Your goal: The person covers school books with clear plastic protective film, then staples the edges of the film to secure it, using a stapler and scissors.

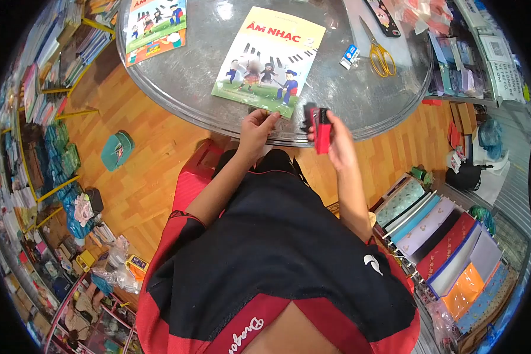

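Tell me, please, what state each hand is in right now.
Left hand: closed on the book's near edge.
Right hand: closed around a red-and-black stapler.

The person wears a black T-shirt [265, 236] filling the lower middle of the frame, its lower hem [271, 172] edged in thin red. Red side panels [153, 312] run down toward the lower corners, and a deep-red V-neck collar [336, 318] spreads at the bottom centre. White script [248, 335] on it (it seems to read "Dragon") sits left of the V; a small white leaf-like logo [372, 264] marks the chest at lower right.
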The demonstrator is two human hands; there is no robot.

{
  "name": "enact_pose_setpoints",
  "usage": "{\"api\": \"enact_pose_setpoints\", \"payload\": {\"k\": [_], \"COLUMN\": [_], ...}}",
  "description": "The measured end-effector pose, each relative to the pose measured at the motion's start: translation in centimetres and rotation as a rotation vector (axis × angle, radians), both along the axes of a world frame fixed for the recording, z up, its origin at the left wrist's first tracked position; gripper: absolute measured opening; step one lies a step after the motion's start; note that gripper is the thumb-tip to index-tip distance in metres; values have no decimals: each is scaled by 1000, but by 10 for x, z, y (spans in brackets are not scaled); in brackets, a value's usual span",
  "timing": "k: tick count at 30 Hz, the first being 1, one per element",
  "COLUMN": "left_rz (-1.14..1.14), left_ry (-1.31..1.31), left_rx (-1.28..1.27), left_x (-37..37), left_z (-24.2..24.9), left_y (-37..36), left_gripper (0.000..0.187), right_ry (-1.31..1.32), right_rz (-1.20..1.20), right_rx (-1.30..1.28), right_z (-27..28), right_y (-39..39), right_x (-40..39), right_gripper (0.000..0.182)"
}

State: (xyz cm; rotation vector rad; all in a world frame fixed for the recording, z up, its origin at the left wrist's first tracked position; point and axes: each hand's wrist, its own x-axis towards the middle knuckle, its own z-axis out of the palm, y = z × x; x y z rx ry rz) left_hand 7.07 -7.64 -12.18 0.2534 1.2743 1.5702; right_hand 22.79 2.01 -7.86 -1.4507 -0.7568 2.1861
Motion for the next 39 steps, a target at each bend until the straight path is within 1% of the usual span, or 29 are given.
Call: {"api": "enact_pose_setpoints", "payload": {"k": [2,4,5,6,7,14,16,18,20,23,24,26,30,32,34,39], "left_rz": [-9,-10,-14,-12,-22,-45,-53,-60,-40,-40,-40,-42,-36,-19,-27,-32], "left_ry": [36,58,81,81,83,109,102,95,153,191,191,276,251,205,193,168], "left_rx": [-32,-51,-66,-67,-71,-108,-103,-97,-82,-67,-70,-45,-72,-39,-47,-46], "left_x": [-1,-1,-1,-1,-2,-4,-6,-8,-6,-6,-5,-5,-4,-4,-5,-4], "left_z": [3,4,4,4,5,10,5,3,3,14,10,-3,5,3,2,2], "left_y": [1,1,2,1,1,1,1,1,1,2,2,1,2,2,2,2], "left_gripper": [13,13,14,14,14,15,15,15,14,13,13,14,13,13,13,13], "right_ry": [-30,-43,20,84,92,89,61,68,74,46,21,-4,11,35,52,52], "right_rz": [58,67,93,119,121,213,168,166,161,116,139,162,174,173,121,86], "right_rx": [34,31,46,62,59,91,47,54,60,30,30,28,33,44,59,77], "right_z": [3,4,1,-2,0,-9,-8,-11,-11,-2,-1,-2,-8,-11,-12,-9], "right_y": [-17,-26,-27,-27,-27,-15,-15,-14,-15,-15,-14,-12,-9,-9,-11,-12], "right_x": [-12,-24,-27,-31,-35,-51,-54,-55,-56,-59,-58,-58,-61,-62,-63,-67], "right_gripper": [36,34,31,30,27,24,23,23,22,22,23,23,23,22,20,17]}}
